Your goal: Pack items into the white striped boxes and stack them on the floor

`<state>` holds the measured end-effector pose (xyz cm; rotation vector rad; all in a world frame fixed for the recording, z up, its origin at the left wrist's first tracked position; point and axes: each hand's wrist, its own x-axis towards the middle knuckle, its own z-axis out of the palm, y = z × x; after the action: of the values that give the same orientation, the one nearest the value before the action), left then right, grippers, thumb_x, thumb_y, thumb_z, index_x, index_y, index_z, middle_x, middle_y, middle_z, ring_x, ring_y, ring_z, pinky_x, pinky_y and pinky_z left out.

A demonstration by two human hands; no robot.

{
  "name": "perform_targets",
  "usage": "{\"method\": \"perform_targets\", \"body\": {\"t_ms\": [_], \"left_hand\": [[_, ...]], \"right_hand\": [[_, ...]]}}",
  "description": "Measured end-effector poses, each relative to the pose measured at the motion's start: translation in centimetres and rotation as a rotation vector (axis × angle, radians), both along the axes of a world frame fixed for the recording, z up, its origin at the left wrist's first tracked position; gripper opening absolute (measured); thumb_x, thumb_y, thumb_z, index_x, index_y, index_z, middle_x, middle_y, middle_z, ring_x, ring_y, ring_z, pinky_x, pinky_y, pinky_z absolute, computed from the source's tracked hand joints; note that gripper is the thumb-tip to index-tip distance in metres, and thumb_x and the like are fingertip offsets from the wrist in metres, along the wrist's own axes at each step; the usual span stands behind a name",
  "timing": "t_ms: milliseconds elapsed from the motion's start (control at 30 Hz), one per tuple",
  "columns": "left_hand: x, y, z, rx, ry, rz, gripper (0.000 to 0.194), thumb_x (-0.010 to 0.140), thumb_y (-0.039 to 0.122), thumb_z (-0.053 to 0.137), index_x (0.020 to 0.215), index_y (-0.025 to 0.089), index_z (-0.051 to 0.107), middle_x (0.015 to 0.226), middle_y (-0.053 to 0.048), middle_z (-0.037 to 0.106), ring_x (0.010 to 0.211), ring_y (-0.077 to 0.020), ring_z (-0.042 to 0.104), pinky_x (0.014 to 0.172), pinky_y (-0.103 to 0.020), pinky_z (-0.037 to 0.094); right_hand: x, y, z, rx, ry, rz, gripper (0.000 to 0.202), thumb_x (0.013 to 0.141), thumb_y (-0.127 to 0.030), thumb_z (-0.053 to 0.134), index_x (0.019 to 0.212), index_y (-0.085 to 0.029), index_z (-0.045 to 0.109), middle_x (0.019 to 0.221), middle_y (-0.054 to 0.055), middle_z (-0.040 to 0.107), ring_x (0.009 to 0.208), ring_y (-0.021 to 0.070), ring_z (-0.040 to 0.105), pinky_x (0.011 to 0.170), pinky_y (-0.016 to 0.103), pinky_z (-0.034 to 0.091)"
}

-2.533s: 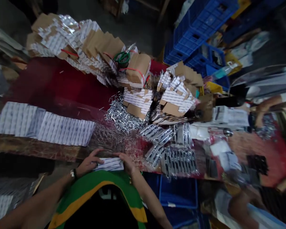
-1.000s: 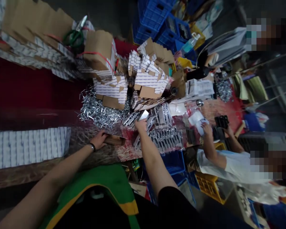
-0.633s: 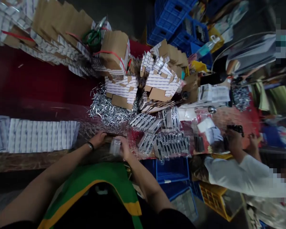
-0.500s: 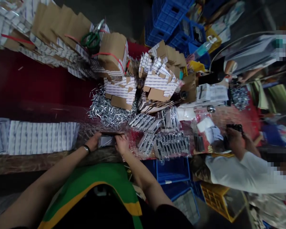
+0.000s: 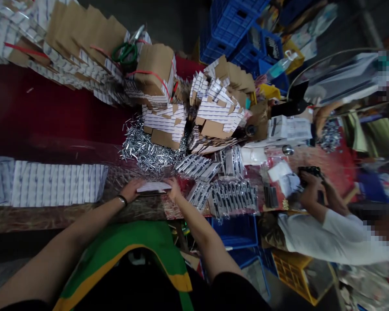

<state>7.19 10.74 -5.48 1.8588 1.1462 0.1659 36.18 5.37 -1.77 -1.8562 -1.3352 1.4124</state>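
white striped card (image 5: 154, 187), blue crates (image 5: 236, 26), green scissors (image 5: 125, 51)

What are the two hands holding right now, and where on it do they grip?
The left hand and right hand hold one small white printed card flat between them, one at each short end, just above the table edge.

I can read no words, brands or numbers anywhere. The white cards (image 5: 56, 190) on my surface (image 5: 52, 125) and the card packs (image 5: 164, 119) carry only rows of dark stripes, too small to read.
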Motion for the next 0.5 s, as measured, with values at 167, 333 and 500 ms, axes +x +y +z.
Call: {"method": "perform_targets", "body": {"t_ms": [167,333,500], "left_hand": [[-0.8,-0.6,1.8,0.202,0.183,-0.382,0.084,0.084,0.053,0.079,0.16,0.025,0.058,0.173,-0.02,0.047,0.168,-0.0445,0.023,0.132,-0.071,0.011],[3.2,-0.8,1.7,0.202,0.238,-0.334,0.078,0.089,0.049,0.073,0.159,0.016,0.059,0.164,-0.029,0.052,0.15,-0.0461,0.052,0.126,-0.06,0.033],[3.6,-0.5,1.4,0.149,0.231,-0.406,0.069,0.088,0.044,0.077,0.153,0.024,0.066,0.16,-0.025,0.058,0.137,-0.0448,0.062,0.117,-0.055,0.044]], "right_hand": [[0.6,-2.1,0.9,-0.012,-0.399,0.697,0.109,0.084,-0.044,0.088,0.175,-0.027,0.032,0.182,0.02,0.026,0.161,0.0446,0.036,0.129,0.062,0.034],[-1.1,-2.5,0.8,0.022,-0.594,0.629,0.091,0.1,-0.035,0.069,0.178,-0.025,0.023,0.17,0.026,0.043,0.148,0.0417,0.051,0.123,0.061,0.041],[-0.9,-2.0,0.3,0.039,-0.527,0.622,0.084,0.102,-0.039,0.07,0.176,-0.025,0.03,0.165,0.023,0.05,0.141,0.0381,0.058,0.12,0.056,0.045]]}}
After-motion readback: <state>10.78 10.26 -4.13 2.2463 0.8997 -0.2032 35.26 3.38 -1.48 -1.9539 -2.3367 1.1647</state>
